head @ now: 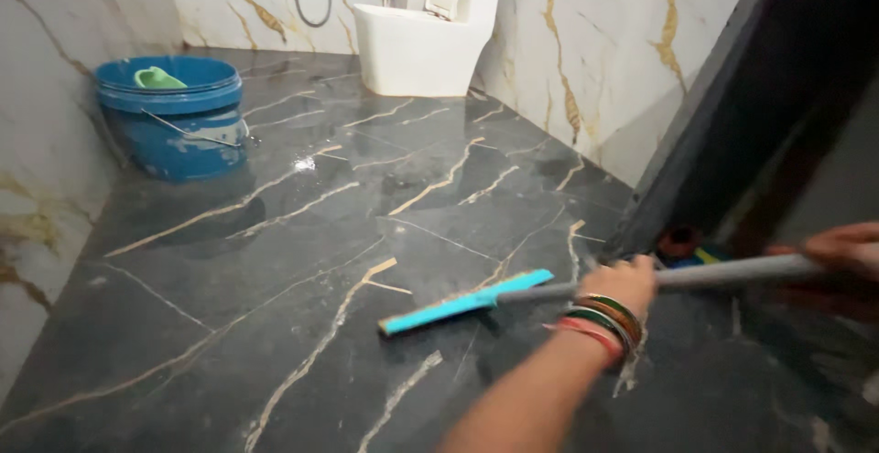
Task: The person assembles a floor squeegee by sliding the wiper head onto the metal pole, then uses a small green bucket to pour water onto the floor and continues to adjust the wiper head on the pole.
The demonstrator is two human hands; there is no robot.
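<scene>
The left hand, bangles at its wrist, is closed around the grey handle of a floor wiper right of the frame's centre. The right hand at the right edge grips the same handle further up, its fingers blurred. From the left hand the handle runs left to the turquoise wiper blade, which lies on the wet black marble floor just below centre. Well apart, in the upper left, a blue bucket holds a green mug. A white toilet stands at the top centre against the marbled wall.
</scene>
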